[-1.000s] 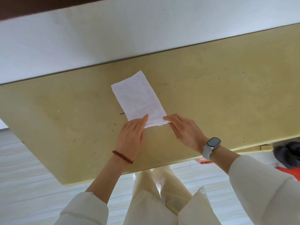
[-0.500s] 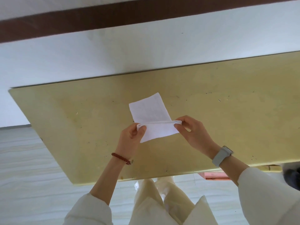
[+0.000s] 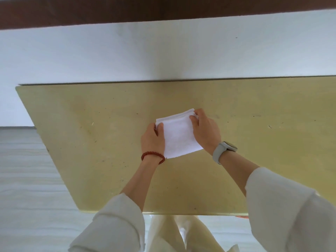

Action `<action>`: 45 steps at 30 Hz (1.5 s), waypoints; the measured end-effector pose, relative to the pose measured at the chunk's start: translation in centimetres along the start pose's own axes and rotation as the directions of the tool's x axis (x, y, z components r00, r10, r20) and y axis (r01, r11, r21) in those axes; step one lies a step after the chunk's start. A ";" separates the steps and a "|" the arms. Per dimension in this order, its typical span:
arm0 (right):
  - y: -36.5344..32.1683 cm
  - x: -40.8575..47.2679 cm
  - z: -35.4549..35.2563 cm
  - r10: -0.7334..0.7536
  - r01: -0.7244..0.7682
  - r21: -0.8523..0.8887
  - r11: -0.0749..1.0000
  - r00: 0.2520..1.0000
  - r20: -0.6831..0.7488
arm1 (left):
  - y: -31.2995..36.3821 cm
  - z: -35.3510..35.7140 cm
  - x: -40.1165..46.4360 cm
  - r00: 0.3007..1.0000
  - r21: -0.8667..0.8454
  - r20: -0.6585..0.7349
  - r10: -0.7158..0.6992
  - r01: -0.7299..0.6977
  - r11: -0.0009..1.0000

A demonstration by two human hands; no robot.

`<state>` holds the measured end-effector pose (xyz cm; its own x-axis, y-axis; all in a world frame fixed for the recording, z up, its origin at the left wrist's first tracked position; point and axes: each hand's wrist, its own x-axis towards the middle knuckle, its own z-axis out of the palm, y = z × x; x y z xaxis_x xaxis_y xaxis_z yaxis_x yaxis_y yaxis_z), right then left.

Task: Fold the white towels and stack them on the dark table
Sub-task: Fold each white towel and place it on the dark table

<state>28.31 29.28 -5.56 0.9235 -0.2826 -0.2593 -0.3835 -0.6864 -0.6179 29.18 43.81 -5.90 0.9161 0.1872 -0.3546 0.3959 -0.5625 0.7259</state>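
A white towel [image 3: 179, 135] lies folded into a small square on the yellowish table [image 3: 91, 133]. My left hand [image 3: 152, 140], with a red bead bracelet at the wrist, pinches the towel's far left corner with thumb on top. My right hand [image 3: 204, 130], with a grey watch at the wrist, pinches the far right corner where the folded layers meet. Both hands hold the towel's sides against the tabletop. No other towel shows.
A white wall [image 3: 163, 55] rises behind the table, with a dark brown band [image 3: 127, 11] above it. Grey floor [image 3: 27, 179] lies to the left. The table's near edge [image 3: 181, 213] runs just in front of my cream trousers.
The towel's near half was lifted and laid over the far half, turning a long strip into a square. Both hands moved away from me with it. The view tilted upward.
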 end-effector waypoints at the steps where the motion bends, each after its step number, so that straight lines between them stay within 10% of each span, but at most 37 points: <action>1: 0.0 0.2 0.2 0.009 -0.009 -0.011 1.000 1.000 -0.009 | -0.1 0.1 0.3 1.000 0.002 -0.006 -0.004 0.004 1.000; 19: -0.8 2.1 -0.4 0.211 -0.199 -0.253 0.947 0.977 0.023 | 1.1 -0.1 1.6 0.989 0.189 0.006 -0.151 0.147 0.971; 24: -0.7 -0.9 -0.9 -0.404 0.271 -0.415 0.869 0.873 -0.275 | 0.1 -1.4 0.6 0.986 -0.079 0.093 -0.135 0.143 0.987; 27: -0.9 -1.3 0.8 -0.656 0.590 -0.428 0.685 0.755 -0.009 | -1.0 -2.2 -0.5 0.984 -0.182 0.137 -0.115 0.139 0.973; 31: -0.2 -0.8 3.1 -0.521 0.583 -0.460 0.669 0.810 0.270 | -1.5 -2.9 -1.6 0.964 -0.234 0.253 -0.082 0.143 0.962; 40: 0.4 -0.7 3.9 -0.460 0.548 -0.572 0.610 0.833 0.308 | -3.2 -3.5 -3.4 0.935 0.031 0.354 0.007 -0.019 0.999; 45: 0.2 -0.7 3.7 -0.442 0.545 -0.562 0.622 0.837 0.322 | -3.5 -2.9 -4.0 0.988 0.163 0.073 0.135 -0.145 0.976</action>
<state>27.53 31.83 -8.27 0.9417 0.2824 -0.1828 0.2662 -0.9578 -0.1084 24.33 47.39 -5.35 0.9541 0.0507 -0.2952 0.2430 -0.7075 0.6637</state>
